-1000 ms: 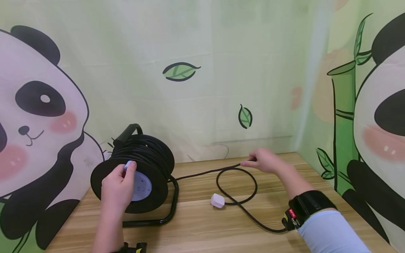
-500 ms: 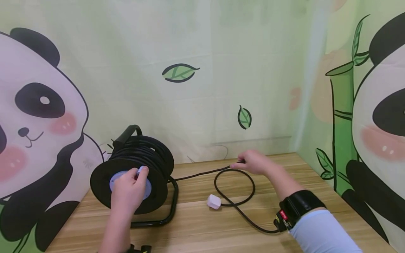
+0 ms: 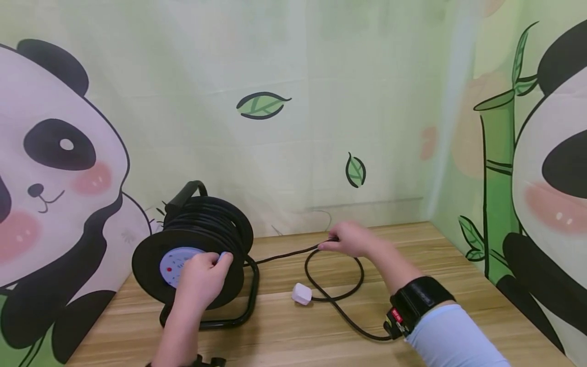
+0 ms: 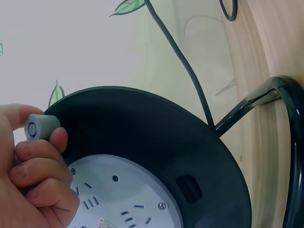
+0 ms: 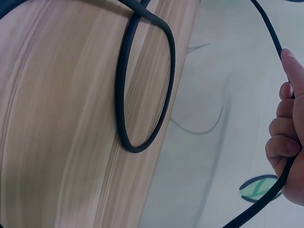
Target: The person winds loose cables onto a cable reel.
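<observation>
A black cable reel [image 3: 151,270] stands on the left of the table, wound with black cable [image 3: 197,219]. My left hand [image 3: 204,278] pinches the small blue-grey crank knob [image 4: 45,126] on the reel's front disc, between thumb and fingers. Behind that hand lies the pale socket panel [image 3: 176,262], partly hidden. My right hand [image 3: 350,239] grips the cable where it runs out from the reel; in the right wrist view the fingers curl round it. Past this hand the cable loops on the table and ends at a white plug [image 3: 301,294].
The reel rests on a black tubular frame [image 3: 252,300] with a carrying handle [image 3: 183,196] on top. A wooden table [image 3: 275,346] lies beneath. Behind it hangs a pale green backdrop [image 3: 293,153] printed with pandas and leaves.
My left hand has carried the knob round, rightward and down, turning the reel's disc. My right hand has moved left towards the reel with the cable, and the plug and loop have slid left.
</observation>
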Tool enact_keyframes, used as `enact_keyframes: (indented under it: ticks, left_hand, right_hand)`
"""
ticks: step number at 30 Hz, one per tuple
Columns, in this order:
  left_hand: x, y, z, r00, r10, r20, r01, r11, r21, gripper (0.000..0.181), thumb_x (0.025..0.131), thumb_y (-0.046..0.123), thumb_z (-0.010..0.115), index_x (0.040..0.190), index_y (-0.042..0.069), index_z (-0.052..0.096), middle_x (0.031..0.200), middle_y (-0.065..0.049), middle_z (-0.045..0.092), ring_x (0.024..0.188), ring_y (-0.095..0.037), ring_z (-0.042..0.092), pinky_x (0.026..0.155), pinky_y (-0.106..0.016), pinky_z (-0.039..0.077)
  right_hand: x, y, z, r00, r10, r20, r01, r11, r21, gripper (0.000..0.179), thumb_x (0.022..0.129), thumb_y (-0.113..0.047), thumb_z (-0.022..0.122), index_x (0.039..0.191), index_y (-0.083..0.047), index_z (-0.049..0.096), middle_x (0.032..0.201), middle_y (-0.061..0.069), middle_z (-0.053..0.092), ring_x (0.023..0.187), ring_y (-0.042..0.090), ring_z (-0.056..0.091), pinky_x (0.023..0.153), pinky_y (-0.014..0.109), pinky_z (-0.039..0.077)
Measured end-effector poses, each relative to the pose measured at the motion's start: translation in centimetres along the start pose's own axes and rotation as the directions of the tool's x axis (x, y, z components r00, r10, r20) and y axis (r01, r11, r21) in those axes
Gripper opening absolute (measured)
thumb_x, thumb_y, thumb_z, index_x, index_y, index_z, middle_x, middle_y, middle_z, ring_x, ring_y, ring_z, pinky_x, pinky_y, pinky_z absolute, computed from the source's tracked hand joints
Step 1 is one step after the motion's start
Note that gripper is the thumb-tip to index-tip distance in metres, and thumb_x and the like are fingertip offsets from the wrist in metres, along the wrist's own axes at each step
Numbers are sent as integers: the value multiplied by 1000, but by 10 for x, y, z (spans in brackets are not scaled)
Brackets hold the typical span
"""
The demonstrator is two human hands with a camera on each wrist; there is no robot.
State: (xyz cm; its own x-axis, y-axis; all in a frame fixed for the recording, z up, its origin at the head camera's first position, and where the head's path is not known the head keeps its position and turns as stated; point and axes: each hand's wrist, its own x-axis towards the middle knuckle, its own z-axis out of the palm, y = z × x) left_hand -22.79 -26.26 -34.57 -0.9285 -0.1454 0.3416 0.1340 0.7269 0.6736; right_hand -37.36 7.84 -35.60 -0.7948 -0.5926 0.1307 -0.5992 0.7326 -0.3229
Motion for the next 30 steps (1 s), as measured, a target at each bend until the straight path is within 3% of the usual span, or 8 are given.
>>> enact_keyframes:
  ticks: [7,15,24,30]
  left_hand:
    - [2,0,4,990,-60,126,64,998,-24,52,99,30,58,53,11,40,52,3,32,47,-13,31,47,-29,27]
    - [4,-6,10,962,-127,240,126,992,21,50,97,33,59,53,10,51,52,4,35,50,-14,34,49,-30,29]
    - [5,-16,18,936,-159,313,151,987,48,46,94,29,63,54,7,57,53,3,44,50,-13,33,49,-28,27]
    - [5,-22,18,921,-156,356,132,987,91,38,94,28,66,64,4,66,63,-3,57,58,-18,43,53,-32,34]
  right_hand:
    - [6,-18,5,1000,-14,16,15,1000,-24,40,97,-46,67,73,-16,59,62,-6,47,56,9,42,55,28,36]
    - [16,-34,13,998,-44,34,45,999,-29,40,99,-43,66,72,-16,55,62,-6,46,55,9,42,55,28,37]
    - [29,-50,24,996,-85,36,86,996,-33,38,101,-40,65,72,-17,55,63,-7,47,56,9,43,57,28,38]
    - [37,-58,31,995,-88,41,89,996,-16,36,102,-38,63,73,-18,57,64,-6,50,58,9,46,57,29,41]
